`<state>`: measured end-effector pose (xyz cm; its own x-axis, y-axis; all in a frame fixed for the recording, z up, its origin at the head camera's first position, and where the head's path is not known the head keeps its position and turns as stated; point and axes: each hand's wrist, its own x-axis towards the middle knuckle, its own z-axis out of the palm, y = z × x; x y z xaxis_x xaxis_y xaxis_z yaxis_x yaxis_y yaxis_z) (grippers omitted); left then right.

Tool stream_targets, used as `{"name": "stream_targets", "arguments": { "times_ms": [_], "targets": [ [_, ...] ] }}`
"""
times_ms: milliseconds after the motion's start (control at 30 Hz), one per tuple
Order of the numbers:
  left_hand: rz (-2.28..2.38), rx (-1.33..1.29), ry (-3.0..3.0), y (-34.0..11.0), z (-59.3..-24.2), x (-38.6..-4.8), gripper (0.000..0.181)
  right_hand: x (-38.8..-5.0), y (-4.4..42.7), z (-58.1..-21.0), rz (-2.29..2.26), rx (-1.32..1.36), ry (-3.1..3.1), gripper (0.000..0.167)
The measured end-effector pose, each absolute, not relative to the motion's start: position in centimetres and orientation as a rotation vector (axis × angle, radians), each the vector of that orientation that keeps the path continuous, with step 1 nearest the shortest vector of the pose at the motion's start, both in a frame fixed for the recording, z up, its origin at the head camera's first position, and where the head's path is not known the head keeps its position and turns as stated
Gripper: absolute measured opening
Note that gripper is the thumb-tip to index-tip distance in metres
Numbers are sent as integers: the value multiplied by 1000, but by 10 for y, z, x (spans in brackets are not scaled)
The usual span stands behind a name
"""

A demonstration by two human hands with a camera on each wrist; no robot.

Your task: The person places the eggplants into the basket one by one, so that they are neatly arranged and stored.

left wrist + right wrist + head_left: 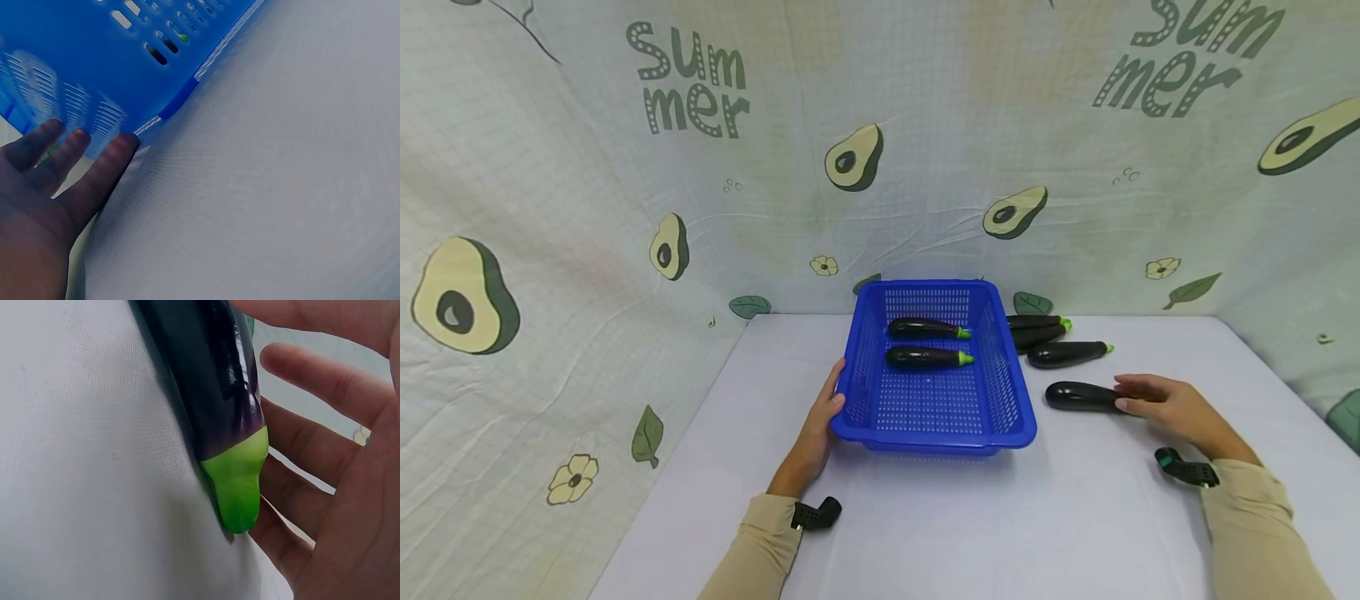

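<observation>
A blue plastic basket (931, 408) stands on the white table, with two dark eggplants, one being the nearer eggplant (923, 357), lying crosswise in it. My left hand (816, 425) rests against the basket's left side, its fingers extended along the wall (94, 69) in the left wrist view. To the right of the basket, another eggplant (1078, 397) lies on the cloth. My right hand (1168, 408) is around its stem end, fingers loosely spread. In the right wrist view the green cap (237, 487) shows, with fingers (306, 437) behind it.
Several more eggplants, including one (1067, 354) with its green tip rightward, lie beside the basket's right wall, partly hidden by it. A printed cloth (925, 233) hangs behind the table (925, 533). Both wrists carry small black devices (816, 514).
</observation>
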<state>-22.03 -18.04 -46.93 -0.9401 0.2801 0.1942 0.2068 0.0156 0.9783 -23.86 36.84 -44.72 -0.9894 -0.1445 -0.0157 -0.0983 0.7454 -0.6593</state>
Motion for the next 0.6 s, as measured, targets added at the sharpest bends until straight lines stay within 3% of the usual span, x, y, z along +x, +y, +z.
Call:
{"name": "stream_targets", "arguments": {
  "times_ms": [600],
  "targets": [
    [2106, 493, 2197, -180, -474, -222, 59, -240, 367, -452, -1004, -268, 2927, 70]
  ]
}}
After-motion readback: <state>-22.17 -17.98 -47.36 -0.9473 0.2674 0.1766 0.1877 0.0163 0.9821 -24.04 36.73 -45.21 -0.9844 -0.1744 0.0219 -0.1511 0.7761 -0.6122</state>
